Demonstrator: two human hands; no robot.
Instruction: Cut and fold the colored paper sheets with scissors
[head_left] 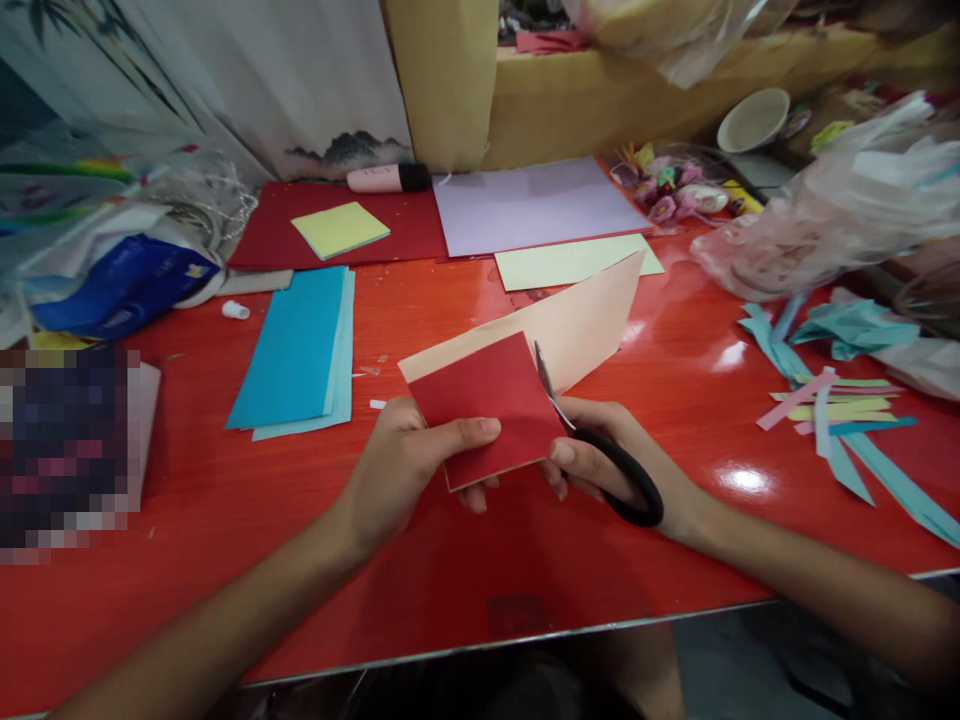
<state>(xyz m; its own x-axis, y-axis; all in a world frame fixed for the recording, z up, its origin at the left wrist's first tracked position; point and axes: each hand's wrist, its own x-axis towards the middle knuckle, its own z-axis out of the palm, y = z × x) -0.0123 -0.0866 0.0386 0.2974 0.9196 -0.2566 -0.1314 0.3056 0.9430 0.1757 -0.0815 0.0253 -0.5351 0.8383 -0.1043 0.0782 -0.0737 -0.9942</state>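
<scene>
My left hand (405,460) pinches a red paper square (491,395) together with a larger peach paper sheet (585,315) behind it, thumb on top and fingers underneath. The peach sheet sticks out above and to the right of the red square. In my right hand (611,455) are black-handled scissors (626,480), with fingers and thumb in the handles. Their blades lie along the right edge of the red square, against the peach sheet. Part of the lower blade is hidden behind the paper.
Blue paper sheets (292,350) lie left on the red table (300,560). Behind are a yellow paper square (341,230), a lavender sheet (532,205), a pale green strip (577,262) and a pink marker (386,179). Paper scraps (840,410) and plastic bags (825,210) crowd the right.
</scene>
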